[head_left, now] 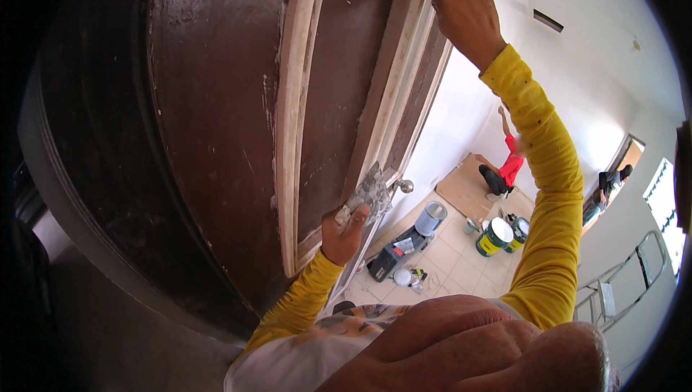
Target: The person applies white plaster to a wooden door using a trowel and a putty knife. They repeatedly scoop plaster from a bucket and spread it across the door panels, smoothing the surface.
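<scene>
My left hand (343, 237) grips a flat putty knife (369, 191), its blade smeared with grey-white putty, low beside the door's light wood trim. Raised to the upper part of the dark brown door (216, 67), my right hand (467, 15) is closed against a pale strip of trim (404, 60). A small greyish edge shows at its fingertips, but the thing in the fingers is mostly hidden. A round metal doorknob (406, 186) sits just right of the putty knife.
Paint buckets (494, 237), a grey can (431, 217) and a dark toolbox (393, 255) stand on the tiled floor. A person in red (512, 165) crouches by a brown sheet (461, 186); another person (613, 186) is near a doorway. A stepladder (641, 269) leans at right.
</scene>
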`<state>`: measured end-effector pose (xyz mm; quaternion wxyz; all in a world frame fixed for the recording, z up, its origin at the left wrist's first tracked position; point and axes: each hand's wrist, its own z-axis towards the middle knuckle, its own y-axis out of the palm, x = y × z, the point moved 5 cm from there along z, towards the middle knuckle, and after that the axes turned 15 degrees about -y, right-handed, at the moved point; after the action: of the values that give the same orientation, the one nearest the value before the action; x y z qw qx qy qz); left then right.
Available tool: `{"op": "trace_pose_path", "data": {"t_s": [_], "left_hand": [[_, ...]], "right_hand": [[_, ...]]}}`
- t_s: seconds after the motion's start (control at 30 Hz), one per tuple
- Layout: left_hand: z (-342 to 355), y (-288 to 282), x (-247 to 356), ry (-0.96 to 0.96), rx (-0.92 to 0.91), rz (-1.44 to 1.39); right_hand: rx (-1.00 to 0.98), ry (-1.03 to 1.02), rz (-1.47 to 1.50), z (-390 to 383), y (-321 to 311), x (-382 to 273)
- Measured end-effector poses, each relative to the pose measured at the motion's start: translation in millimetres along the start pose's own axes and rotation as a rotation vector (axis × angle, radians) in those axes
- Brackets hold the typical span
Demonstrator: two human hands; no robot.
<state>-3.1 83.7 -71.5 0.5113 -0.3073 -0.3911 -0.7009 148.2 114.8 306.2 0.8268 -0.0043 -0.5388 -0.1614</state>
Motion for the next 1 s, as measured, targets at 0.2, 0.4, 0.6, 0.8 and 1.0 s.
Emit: {"op": "trace_pose_path", "data": {"t_s": [0.2, 0.4, 0.6, 0.8, 1.0], "left_hand": [[-1, 1, 5, 0.045, 0.015, -0.006], [0, 3, -1, 0.033, -0.015, -0.03], [-4, 2, 0, 0.023, 0.016, -0.04], [-5, 2, -10, -0.022, -0.001, -0.033], [-3, -4, -5, 0.005, 0.025, 0.01]], "right_hand": [[0.152, 0.254, -0.01, 17, -27, 57], [0.064, 0.1, 0.033, 25, -1, 32], [-0.026, 0.024, 0.069, -12, 0, -40], [-0.077, -0.044, 0.191, -40, -14, -104], [0.054, 0.086, 0.271, -45, -46, -79]]}}
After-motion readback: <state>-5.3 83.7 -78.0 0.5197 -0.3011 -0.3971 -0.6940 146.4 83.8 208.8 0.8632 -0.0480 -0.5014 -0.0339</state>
